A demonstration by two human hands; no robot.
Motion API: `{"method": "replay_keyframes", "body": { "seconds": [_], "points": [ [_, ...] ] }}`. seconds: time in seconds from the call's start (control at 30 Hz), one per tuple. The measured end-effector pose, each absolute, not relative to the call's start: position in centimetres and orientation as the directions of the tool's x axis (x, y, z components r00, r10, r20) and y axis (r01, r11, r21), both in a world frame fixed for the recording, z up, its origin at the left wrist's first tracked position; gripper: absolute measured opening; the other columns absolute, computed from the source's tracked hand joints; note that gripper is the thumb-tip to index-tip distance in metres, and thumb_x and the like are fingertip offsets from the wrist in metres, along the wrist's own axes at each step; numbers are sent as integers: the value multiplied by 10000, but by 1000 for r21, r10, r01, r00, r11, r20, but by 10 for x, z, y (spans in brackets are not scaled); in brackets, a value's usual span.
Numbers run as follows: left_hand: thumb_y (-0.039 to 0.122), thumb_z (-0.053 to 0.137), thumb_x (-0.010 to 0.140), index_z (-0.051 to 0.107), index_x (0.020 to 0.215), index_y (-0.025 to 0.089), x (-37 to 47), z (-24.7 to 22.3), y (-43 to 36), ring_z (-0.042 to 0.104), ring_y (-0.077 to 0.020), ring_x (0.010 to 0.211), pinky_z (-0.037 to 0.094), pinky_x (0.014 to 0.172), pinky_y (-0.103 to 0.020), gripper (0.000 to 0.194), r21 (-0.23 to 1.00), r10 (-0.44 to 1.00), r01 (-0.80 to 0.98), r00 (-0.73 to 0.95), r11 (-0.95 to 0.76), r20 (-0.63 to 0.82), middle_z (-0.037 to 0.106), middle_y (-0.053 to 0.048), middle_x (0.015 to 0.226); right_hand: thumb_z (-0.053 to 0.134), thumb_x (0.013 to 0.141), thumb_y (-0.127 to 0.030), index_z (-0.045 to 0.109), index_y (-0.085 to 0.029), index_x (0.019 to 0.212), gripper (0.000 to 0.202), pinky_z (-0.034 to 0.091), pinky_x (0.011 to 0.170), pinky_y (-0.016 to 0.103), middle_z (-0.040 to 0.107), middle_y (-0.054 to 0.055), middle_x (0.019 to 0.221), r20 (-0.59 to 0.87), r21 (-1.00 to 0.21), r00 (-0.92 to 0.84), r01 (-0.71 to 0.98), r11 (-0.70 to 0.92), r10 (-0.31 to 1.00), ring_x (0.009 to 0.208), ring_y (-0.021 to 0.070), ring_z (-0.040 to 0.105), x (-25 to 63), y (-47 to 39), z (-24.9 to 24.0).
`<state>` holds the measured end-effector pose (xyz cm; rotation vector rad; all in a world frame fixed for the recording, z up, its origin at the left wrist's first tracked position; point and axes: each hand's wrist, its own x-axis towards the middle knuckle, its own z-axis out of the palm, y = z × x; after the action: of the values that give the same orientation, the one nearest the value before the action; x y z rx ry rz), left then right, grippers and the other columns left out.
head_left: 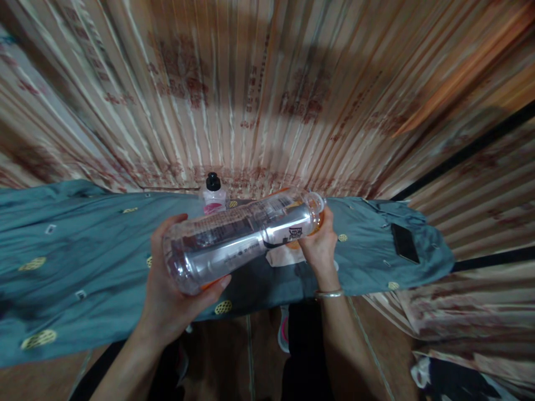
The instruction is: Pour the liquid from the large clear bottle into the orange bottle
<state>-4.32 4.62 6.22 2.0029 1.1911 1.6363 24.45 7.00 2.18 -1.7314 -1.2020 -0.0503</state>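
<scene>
A large clear plastic bottle (246, 234) with a silver printed label is held above the covered surface, lying nearly level, with its neck end tilted up to the right. My left hand (171, 295) wraps round its base, thumb along the lower side. Under the neck end, my right hand (321, 245) is closed on the bottle, its fingers partly hidden behind it. Orange shows along the bottle's underside and near the neck; I cannot tell whether it is liquid or label. Something white like paper or cloth (286, 257) lies below, beside my right hand.
A small bottle with a black cap (213, 192) stands behind the large one, near the pleated curtain (251, 111). A dark phone (404, 243) lies at the right on the green patterned cloth (96, 245). Dark bars (463, 153) cross the right side.
</scene>
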Motion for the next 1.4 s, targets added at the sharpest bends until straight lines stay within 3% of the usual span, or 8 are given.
{"method": "replay_keyframes", "body": {
  "seconds": [0.57, 0.73, 1.4],
  "points": [
    [452, 871, 738, 513, 1504, 252, -44, 63, 48, 724, -233, 983, 647, 800, -372, 869, 642, 721, 417, 51, -644, 691, 654, -79, 1237, 741, 716, -392, 572, -174, 1421, 757, 624, 942, 501, 787, 164, 1239, 446, -722, 539, 689, -68, 714, 1069, 364, 780, 245, 69, 26],
    [492, 845, 766, 486, 1533, 249, -44, 61, 49, 725, -210, 914, 650, 740, -349, 881, 631, 712, 418, 55, -654, 700, 661, -59, 1168, 748, 712, -399, 569, -175, 1433, 776, 624, 943, 495, 786, 163, 1254, 473, -721, 524, 692, -31, 708, 1072, 361, 780, 245, 70, 23],
    [552, 818, 791, 496, 1532, 237, -44, 61, 48, 731, -213, 943, 656, 776, -358, 868, 621, 710, 442, 54, -647, 702, 641, -77, 1215, 727, 743, -398, 587, -177, 1420, 726, 630, 906, 491, 797, 159, 1223, 488, -701, 521, 712, -41, 700, 1024, 357, 786, 245, 70, 23]
  ]
}}
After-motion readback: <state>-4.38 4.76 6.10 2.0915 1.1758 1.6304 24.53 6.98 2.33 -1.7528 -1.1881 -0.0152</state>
